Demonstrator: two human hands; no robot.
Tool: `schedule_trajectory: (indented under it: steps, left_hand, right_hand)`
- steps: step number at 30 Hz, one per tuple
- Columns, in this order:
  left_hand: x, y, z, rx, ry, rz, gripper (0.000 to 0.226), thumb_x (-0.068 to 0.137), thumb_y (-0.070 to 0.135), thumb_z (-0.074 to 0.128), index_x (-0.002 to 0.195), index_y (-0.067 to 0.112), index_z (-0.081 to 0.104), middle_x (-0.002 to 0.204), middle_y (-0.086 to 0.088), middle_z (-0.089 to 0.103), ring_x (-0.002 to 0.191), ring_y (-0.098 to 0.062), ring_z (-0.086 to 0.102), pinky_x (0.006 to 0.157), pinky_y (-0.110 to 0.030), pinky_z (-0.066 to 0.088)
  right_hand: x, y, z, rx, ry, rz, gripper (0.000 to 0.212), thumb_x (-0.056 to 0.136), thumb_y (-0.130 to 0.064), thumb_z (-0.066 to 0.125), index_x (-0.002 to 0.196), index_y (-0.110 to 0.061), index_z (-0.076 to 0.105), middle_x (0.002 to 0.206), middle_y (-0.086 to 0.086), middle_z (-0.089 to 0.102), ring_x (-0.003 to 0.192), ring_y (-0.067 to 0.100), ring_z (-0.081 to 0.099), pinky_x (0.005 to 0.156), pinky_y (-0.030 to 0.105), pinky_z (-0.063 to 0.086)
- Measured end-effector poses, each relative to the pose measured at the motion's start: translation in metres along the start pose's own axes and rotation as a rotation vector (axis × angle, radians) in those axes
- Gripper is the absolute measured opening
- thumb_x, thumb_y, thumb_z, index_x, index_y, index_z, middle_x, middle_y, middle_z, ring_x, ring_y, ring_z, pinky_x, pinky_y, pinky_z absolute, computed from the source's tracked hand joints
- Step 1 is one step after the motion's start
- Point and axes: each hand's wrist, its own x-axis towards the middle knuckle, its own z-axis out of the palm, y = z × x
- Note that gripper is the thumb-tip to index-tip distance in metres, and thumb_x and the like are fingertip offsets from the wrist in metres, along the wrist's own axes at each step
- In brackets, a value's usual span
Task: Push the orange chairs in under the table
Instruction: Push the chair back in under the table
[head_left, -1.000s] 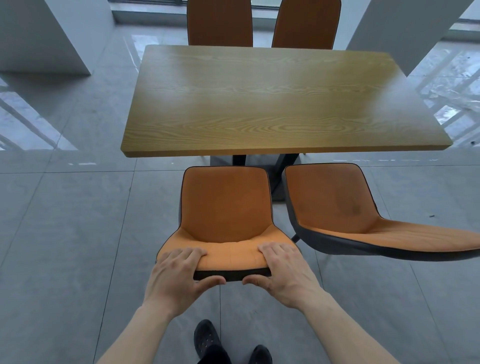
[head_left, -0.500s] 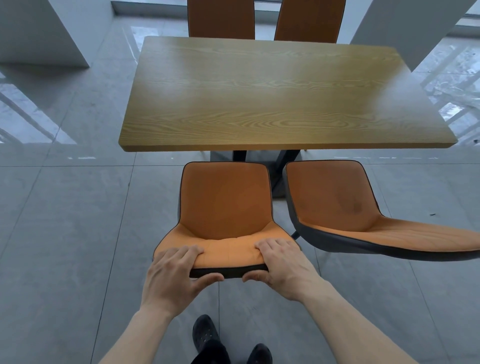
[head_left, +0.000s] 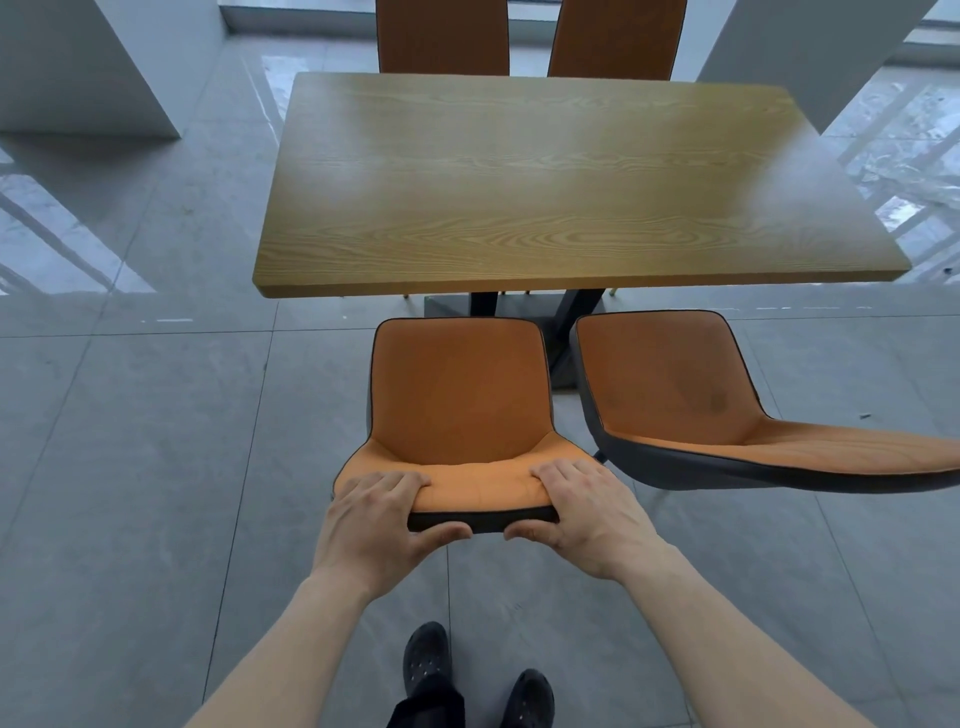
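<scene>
Both hands hold the top of the near orange chair (head_left: 460, 400) so it can be pushed straight: the left hand (head_left: 371, 519) and the right hand (head_left: 589, 514) each have a tight grip on the backrest, fingers over it and thumb under. The chair stands just short of the worktop (head_left: 571, 176), not under it yet. The second orange chair (head_left: 691, 400) waits beside it, turned sideways.

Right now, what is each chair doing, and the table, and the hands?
Held chair: gripped at the top of its backrest, seat not yet under the table.
Right chair: untouched, turned sideways, not yet under the table.
Two far chairs: close against the table's far edge.
Table: standing, top bare.
Left hand: closed on the backrest's left corner.
Right hand: closed on the backrest's right corner.
</scene>
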Motion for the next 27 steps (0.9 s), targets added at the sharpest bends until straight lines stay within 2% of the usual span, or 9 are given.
schedule_trajectory:
  steps: [4, 7, 9, 12, 17, 21, 27]
  left_hand:
    - [0.003, 0.000, -0.004, 0.011, -0.096, -0.023, 0.099, 0.066, 0.105, 0.024, 0.126, 0.033, 0.059, 0.121, 0.014, 0.065, 0.110, -0.014, 0.057, 0.096, -0.036, 0.047]
    - [0.006, 0.002, -0.009, 0.018, -0.153, -0.038, 0.105, 0.063, 0.106, 0.020, 0.135, 0.036, 0.052, 0.131, 0.016, 0.060, 0.119, -0.013, 0.053, 0.103, -0.036, 0.043]
    - [0.007, 0.004, -0.014, 0.032, -0.150, -0.025, 0.109, 0.063, 0.105, 0.019, 0.141, 0.035, 0.047, 0.137, 0.016, 0.056, 0.127, -0.012, 0.049, 0.110, -0.037, 0.038]
    - [0.007, 0.012, -0.027, 0.049, -0.116, 0.009, 0.112, 0.065, 0.104, 0.017, 0.147, 0.033, 0.043, 0.145, 0.014, 0.051, 0.135, -0.014, 0.043, 0.117, -0.039, 0.030]
    - [0.002, 0.043, -0.056, 0.073, -0.092, -0.003, 0.110, 0.067, 0.102, 0.019, 0.151, 0.033, 0.037, 0.152, 0.012, 0.044, 0.140, -0.016, 0.038, 0.117, -0.041, 0.029]
    - [-0.016, 0.079, -0.075, 0.082, -0.044, -0.039, 0.110, 0.066, 0.103, 0.018, 0.150, 0.035, 0.036, 0.154, 0.012, 0.043, 0.142, -0.018, 0.038, 0.116, -0.044, 0.032]
    - [-0.061, 0.140, -0.093, 0.088, -0.022, -0.082, 0.110, 0.062, 0.106, 0.018, 0.148, 0.039, 0.037, 0.154, 0.014, 0.043, 0.141, -0.020, 0.039, 0.114, -0.048, 0.034]
  right_hand:
    - [-0.005, -0.008, -0.007, 0.024, -0.031, 0.066, 0.098, 0.076, -0.093, 0.044, 0.145, -0.024, 0.043, 0.143, -0.003, 0.053, 0.130, 0.022, 0.046, 0.113, 0.040, 0.036]
    - [-0.010, -0.016, -0.016, 0.055, -0.040, 0.121, 0.093, 0.077, -0.088, 0.053, 0.144, -0.024, 0.043, 0.141, -0.002, 0.052, 0.128, 0.022, 0.045, 0.111, 0.040, 0.037]
    - [-0.016, -0.021, -0.021, 0.069, -0.031, 0.141, 0.088, 0.079, -0.084, 0.056, 0.142, -0.023, 0.043, 0.139, -0.002, 0.052, 0.125, 0.021, 0.045, 0.107, 0.039, 0.039]
    - [-0.030, -0.023, -0.032, 0.062, -0.013, 0.142, 0.091, 0.083, -0.082, 0.054, 0.148, -0.020, 0.039, 0.145, -0.002, 0.049, 0.130, 0.021, 0.043, 0.110, 0.039, 0.037]
    - [-0.064, -0.013, -0.055, 0.049, 0.035, 0.132, 0.100, 0.086, -0.084, 0.045, 0.159, -0.018, 0.027, 0.162, 0.001, 0.036, 0.148, 0.024, 0.031, 0.124, 0.042, 0.025]
    - [-0.102, 0.006, -0.075, 0.052, 0.084, 0.103, 0.102, 0.086, -0.084, 0.044, 0.160, -0.018, 0.024, 0.167, 0.003, 0.028, 0.154, 0.023, 0.021, 0.126, 0.043, 0.016]
    - [-0.174, 0.043, -0.093, 0.066, 0.146, 0.069, 0.102, 0.084, -0.085, 0.046, 0.160, -0.019, 0.026, 0.166, 0.003, 0.029, 0.153, 0.024, 0.025, 0.123, 0.043, 0.022]
